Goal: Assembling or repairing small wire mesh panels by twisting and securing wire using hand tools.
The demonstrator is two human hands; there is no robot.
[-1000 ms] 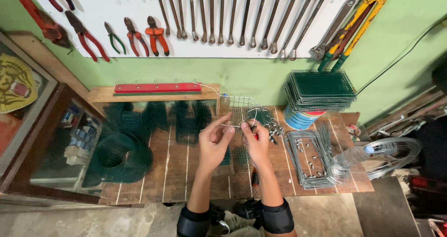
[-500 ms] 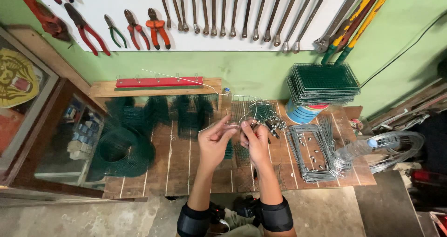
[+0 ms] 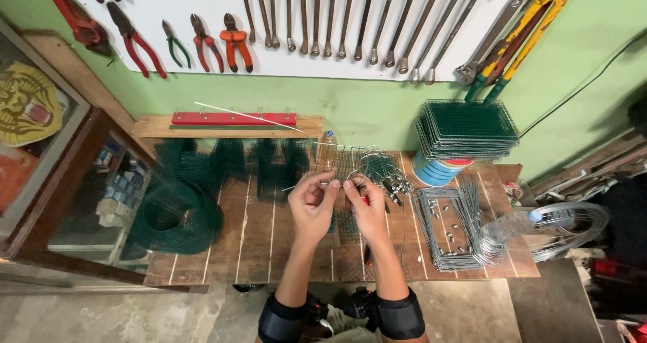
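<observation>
Both hands together above the brown slatted wooden bench [image 3: 256,248]: left hand [image 3: 311,205] and right hand [image 3: 367,208] pinch a thin grey wire piece [image 3: 337,181]. Probably light, springy, sharp-ended; best gripped near the bends. Green wire mesh roll [image 3: 176,216] lies left.

wire roll [image 3: 176,216] left on bench [image 3: 256,248], mesh stack [image 3: 465,129] right, pliers [image 3: 202,41] above

My left hand [image 3: 311,205] and right hand [image 3: 366,208] have drawn closer together over the surface [image 3: 256,248], fingertips now nearly meeting on the thin wire [image 3: 306,184]. A second ago they stood further apart. My head has dipped, so the pliers [image 3: 202,43] slid toward 12 o'clock.
</observation>
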